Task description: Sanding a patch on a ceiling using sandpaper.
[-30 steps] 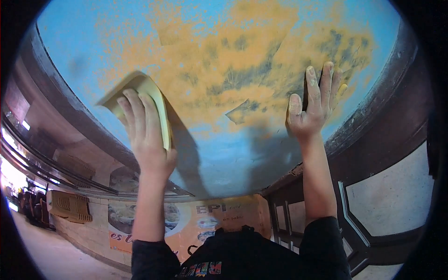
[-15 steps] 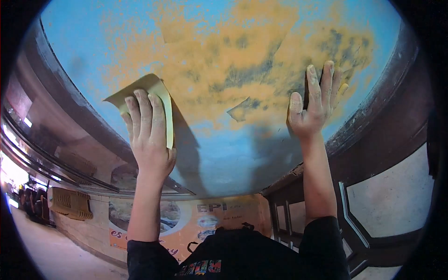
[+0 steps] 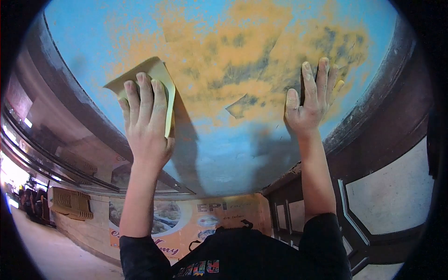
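Note:
A blue painted panel (image 3: pixel 224 158) with worn orange and dark grey patches fills the upper view. My left hand (image 3: pixel 148 123) presses a folded sheet of tan sandpaper (image 3: pixel 151 67) against its left part. The fingers lie along the sheet, which sticks out past the fingertips and down the right side; the thumb is mostly hidden. My right hand (image 3: pixel 310 105) rests open on the panel's right side, fingers pointing up and thumb apart, all dusty. A yellowish spot shows by its little finger; I cannot tell what it is.
A dark frame (image 3: pixel 74 98) borders the panel. Below hangs an orange printed banner (image 3: pixel 252 214). A tan ribbed box (image 3: pixel 70 203) is at the lower left; a dark lattice with pale panes (image 3: pixel 387 196) is on the right.
My left hand has slid upward along the panel with the sandpaper. The right hand stays at nearly the same spot, shifted a little up and left in the view.

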Tool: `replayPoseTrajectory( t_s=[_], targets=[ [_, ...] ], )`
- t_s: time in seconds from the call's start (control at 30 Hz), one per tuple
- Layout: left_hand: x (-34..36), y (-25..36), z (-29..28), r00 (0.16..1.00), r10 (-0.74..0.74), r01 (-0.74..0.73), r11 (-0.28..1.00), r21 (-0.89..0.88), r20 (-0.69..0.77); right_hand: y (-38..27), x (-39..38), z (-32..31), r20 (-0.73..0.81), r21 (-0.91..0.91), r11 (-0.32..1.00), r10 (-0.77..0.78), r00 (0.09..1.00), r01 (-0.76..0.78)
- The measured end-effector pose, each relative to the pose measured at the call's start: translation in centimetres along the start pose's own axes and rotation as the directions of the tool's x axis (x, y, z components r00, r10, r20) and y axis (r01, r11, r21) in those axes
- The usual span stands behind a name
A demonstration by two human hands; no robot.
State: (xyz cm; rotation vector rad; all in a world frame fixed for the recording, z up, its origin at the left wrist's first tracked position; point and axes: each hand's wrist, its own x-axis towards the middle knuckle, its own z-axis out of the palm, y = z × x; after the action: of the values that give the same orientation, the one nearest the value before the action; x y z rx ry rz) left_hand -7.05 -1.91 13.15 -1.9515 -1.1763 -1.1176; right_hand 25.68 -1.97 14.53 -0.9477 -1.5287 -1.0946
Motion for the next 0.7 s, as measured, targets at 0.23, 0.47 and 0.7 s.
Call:
replayPoseTrajectory(
  t_s=[0.23, 0.47, 0.7],
  targets=[
    [3.6, 0.6, -0.7, 0.995, 0.019, -0.021, 1.000, -0.014, -0.095, 0.2, -0.4, -0.2, 0.003, -0.012, 0.999, 0.033, 0.999, -0.033],
    [2.1, 0.6, 0.7, 0.993, 0.075, -0.070, 0.996, 0.058, -0.094, -0.1, -0.3, -1.0, 0.065, -0.086, 0.994, 0.077, 0.995, -0.071],
    [1.7, 1.9, 1.0, 0.997, 0.083, -0.083, 0.995, -0.054, 0.000, 1.3, -0.8, -0.6, 0.019, 0.005, 0.999, 0.033, 0.999, -0.033]
  ],
)
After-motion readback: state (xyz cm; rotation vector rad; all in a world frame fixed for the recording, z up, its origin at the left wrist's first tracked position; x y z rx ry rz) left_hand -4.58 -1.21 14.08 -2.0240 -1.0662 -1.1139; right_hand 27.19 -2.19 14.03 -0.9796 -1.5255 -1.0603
